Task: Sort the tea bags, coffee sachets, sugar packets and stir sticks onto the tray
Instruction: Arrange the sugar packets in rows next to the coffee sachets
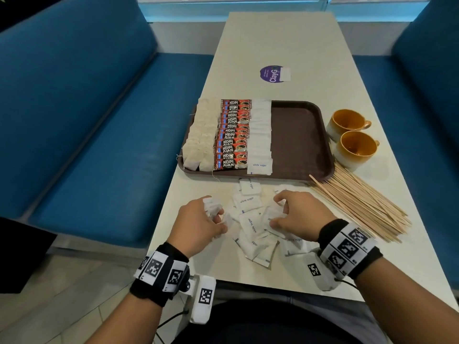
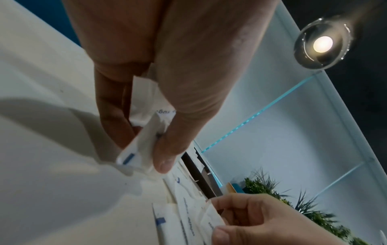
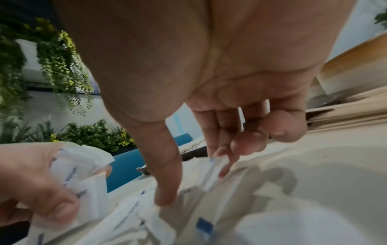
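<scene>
Blue benches flank the table (image 1: 285, 40); near its front edge, left hand (image 1: 198, 224) clutches sugar packets (image 2: 144, 140), right hand (image 1: 298, 214) pinches one; wrist views alone show greenery (image 3: 52, 66)

Brown tray (image 1: 300, 135): rows of tea bags (image 1: 198, 137), red coffee sachets (image 1: 232, 135), white sugar packets (image 1: 260, 135); loose sugar packets (image 1: 250, 219) scattered before it, stir sticks (image 1: 357, 202) piled right

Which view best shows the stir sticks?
The head view: the stir sticks lie fanned on the table right of the tray. The right wrist view catches only a blurred edge of them; the left wrist view shows none.
</scene>
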### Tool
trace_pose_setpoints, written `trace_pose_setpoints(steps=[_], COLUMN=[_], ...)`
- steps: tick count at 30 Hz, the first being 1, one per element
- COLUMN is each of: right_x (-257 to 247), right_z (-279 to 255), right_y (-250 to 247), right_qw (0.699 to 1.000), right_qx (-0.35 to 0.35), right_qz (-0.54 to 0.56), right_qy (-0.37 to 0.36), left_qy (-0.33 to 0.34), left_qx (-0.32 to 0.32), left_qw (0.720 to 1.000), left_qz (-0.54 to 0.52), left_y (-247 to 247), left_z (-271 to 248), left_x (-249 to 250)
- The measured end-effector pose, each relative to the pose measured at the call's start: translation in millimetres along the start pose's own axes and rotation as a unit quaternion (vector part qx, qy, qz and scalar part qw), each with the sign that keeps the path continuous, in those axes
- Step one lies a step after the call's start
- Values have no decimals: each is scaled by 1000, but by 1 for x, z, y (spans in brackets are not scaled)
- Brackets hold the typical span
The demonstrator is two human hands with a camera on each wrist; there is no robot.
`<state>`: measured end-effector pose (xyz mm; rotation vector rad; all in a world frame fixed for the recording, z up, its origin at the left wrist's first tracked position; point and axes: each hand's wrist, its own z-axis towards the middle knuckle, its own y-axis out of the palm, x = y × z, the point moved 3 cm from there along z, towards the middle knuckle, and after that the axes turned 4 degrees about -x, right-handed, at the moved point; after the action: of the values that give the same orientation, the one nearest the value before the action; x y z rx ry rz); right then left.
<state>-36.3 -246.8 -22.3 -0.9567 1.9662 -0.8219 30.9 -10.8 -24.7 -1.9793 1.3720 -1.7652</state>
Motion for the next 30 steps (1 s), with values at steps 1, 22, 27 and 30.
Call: trace_pose_setpoints(steps=[1, 22, 27, 30], right_x=[-1, -34, -32, -32], right_z=[1, -26, -15, -15], right_y=[0, -36, -27, -27], right_qw=[999, 911, 896, 889], right_qx=[5, 41, 62, 56], right_qz=[-31, 376, 420, 439], right_qy=[-3, -162, -129, -117], left_qy=[-1, -4, 13, -9], left_qx=[-3, -138, -169, -151], left_qw=[1000, 832, 839, 838], left_qz=[-21, -538, -517, -524], left_y=[-1, 13, 18, 19], left_z=[-1, 6, 8, 12], left_x=[-1, 35, 49, 51])
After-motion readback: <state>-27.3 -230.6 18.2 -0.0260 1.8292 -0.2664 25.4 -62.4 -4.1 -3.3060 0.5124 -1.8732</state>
